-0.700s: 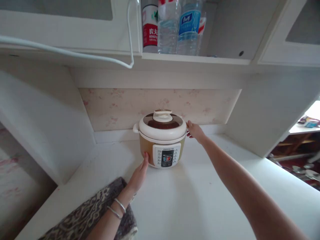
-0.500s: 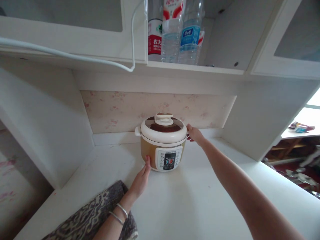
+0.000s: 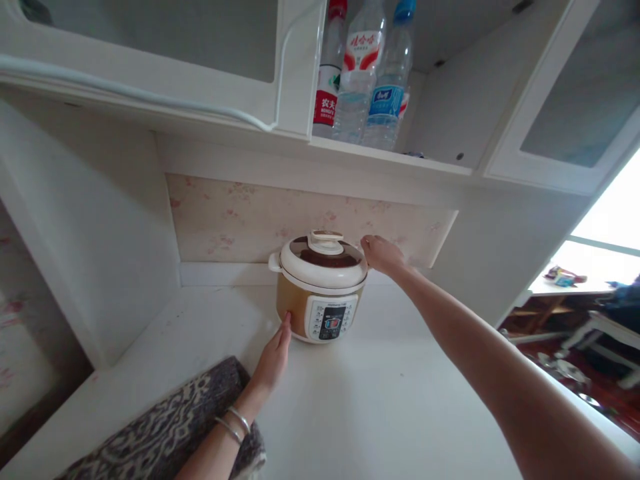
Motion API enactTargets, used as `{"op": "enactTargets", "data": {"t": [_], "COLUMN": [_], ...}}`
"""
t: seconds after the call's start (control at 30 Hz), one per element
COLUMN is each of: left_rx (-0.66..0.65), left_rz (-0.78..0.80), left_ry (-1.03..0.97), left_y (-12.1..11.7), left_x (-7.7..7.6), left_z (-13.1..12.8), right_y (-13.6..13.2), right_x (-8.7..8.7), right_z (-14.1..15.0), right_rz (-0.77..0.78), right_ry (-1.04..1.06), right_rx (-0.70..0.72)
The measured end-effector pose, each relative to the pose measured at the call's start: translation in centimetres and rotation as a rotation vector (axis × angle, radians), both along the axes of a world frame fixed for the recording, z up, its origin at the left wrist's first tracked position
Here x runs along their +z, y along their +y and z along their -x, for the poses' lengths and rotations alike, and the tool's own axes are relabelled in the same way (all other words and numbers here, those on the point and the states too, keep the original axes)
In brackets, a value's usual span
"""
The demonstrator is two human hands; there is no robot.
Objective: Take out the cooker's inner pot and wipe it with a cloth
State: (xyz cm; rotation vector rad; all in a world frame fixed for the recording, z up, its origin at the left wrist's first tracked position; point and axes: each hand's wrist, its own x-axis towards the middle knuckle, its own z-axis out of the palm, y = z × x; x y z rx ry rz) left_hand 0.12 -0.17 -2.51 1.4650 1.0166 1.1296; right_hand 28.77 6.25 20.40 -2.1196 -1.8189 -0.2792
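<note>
White-and-gold electric cooker (image 3: 293, 297) stands between two bare hands

A white wall cabinet (image 3: 390, 156) spreads across the top, above a wide white countertop (image 3: 345, 413). On the counter, toward the person's left, lies a thick folded cloth (image 3: 185, 410) with dark grey and cream pattern, partly under the left forearm. The cooker is upright on the same counter, near the flowered wall (image 3: 210, 220), its brown-and-white lid (image 3: 323, 272) in place and its control panel facing the person. Three clear plastic bottles stand close together on the open shelf, and part of another shows behind.

The hands are apart. The left hand (image 3: 273, 357) is extended, with fingers against the lower side of the cooker. The right hand (image 3: 384, 255) is curled at its upper right edge; I cannot tell if it grips the handle. Smallest are two silver-coloured bracelets (image 3: 233, 425) on the left wrist.
</note>
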Motion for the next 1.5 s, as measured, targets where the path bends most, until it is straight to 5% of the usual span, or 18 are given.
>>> {"op": "enactTargets", "data": {"t": [0.2,0.4,0.8,1.5], "left_rx": [-0.003,0.007,-0.059,-0.062], "left_rz": [0.030,0.089,0.101,0.119], "left_ry": [0.037,0.106,0.146,0.097], "left_y": [0.1,0.9,0.8,1.0], "left_x": [-0.3,-1.4,-0.4,-0.6], "left_z": [0.3,0.4,0.5,0.6], "right_y": [0.2,2.7,5.0,5.9], "right_x": [2.8,2.8,2.9,4.8], "right_z": [5.6,8.5,8.6,9.3], "right_rz": [-0.100,-0.087,0.137,0.130], "right_ry": [-0.389,-0.404,-0.506,-0.489], "right_rx": [0.357,0.517,0.426,0.249]}}
